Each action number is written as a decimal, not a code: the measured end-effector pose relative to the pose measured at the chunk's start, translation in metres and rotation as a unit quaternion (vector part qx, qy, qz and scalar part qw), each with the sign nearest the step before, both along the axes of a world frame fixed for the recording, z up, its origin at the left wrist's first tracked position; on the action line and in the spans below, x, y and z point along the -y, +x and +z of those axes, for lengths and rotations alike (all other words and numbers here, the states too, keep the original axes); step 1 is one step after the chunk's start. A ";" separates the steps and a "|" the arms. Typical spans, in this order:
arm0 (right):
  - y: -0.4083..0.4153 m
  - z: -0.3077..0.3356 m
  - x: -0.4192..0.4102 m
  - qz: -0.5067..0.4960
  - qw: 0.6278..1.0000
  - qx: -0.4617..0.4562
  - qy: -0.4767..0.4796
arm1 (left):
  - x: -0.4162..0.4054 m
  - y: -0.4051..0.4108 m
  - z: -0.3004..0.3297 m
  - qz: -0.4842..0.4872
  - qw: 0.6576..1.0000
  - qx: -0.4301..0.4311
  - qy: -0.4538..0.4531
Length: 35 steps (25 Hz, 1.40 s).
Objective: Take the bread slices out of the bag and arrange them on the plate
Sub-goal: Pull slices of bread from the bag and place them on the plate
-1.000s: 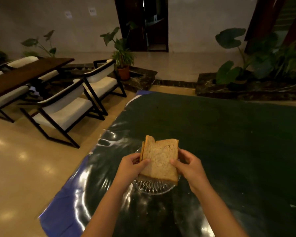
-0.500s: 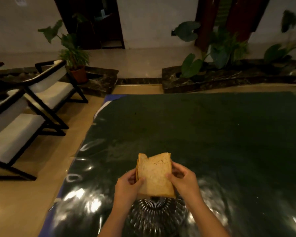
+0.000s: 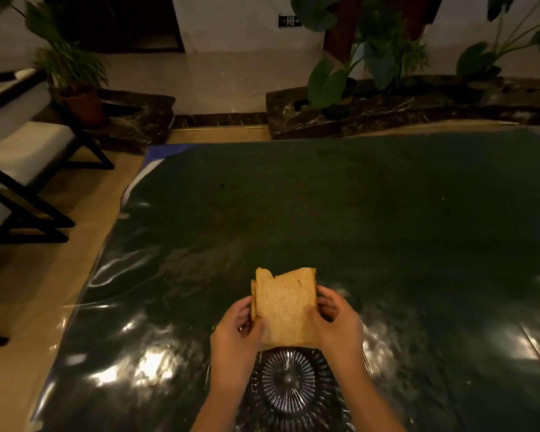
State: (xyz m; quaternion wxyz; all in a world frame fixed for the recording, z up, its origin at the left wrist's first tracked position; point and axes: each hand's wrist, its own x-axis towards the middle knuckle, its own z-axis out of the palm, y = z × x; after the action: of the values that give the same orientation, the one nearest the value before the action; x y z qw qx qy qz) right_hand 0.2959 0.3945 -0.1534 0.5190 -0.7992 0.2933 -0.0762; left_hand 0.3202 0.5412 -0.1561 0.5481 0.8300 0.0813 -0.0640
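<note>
A small stack of brown bread slices (image 3: 286,304) stands nearly upright in the air above the far rim of a ribbed clear glass plate (image 3: 289,381). My left hand (image 3: 236,332) grips the stack's left edge. My right hand (image 3: 335,322) grips its right edge, thumb on the front slice. The top edge of the front slice is torn. The plate rests on the dark green table (image 3: 356,213) between my forearms and looks empty. No bread bag is in view.
The table is covered in shiny clear plastic that glares near me. Black-framed chairs with white cushions (image 3: 19,169) stand on the left beyond the table's edge. Potted plants (image 3: 75,76) and a stone planter (image 3: 387,110) lie past the far edge.
My view has turned right and tilted down, so the plate shows below the bread. Both hands keep their grip on the slices, held slightly higher off the plate.
</note>
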 end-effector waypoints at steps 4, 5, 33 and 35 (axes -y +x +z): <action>0.006 -0.007 -0.001 -0.001 0.998 -0.005 -0.055 | 0.002 0.000 -0.005 -0.023 0.999 0.030 0.029; 0.007 -0.007 -0.002 0.002 0.997 -0.012 -0.078 | 0.003 -0.001 -0.006 -0.028 0.997 0.046 0.055; -0.060 -0.009 -0.012 -0.024 0.997 -0.034 0.061 | 0.000 -0.064 -0.016 0.029 0.999 -0.014 0.022; -0.061 -0.013 -0.010 -0.019 0.997 -0.047 0.060 | -0.001 -0.061 -0.017 0.020 0.999 0.000 0.037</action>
State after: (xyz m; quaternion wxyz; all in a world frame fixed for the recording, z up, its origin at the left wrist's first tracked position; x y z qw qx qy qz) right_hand 0.2351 0.4042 -0.1666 0.5499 -0.7637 0.3367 -0.0309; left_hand 0.2591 0.5423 -0.1727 0.5180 0.8481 0.0998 -0.0496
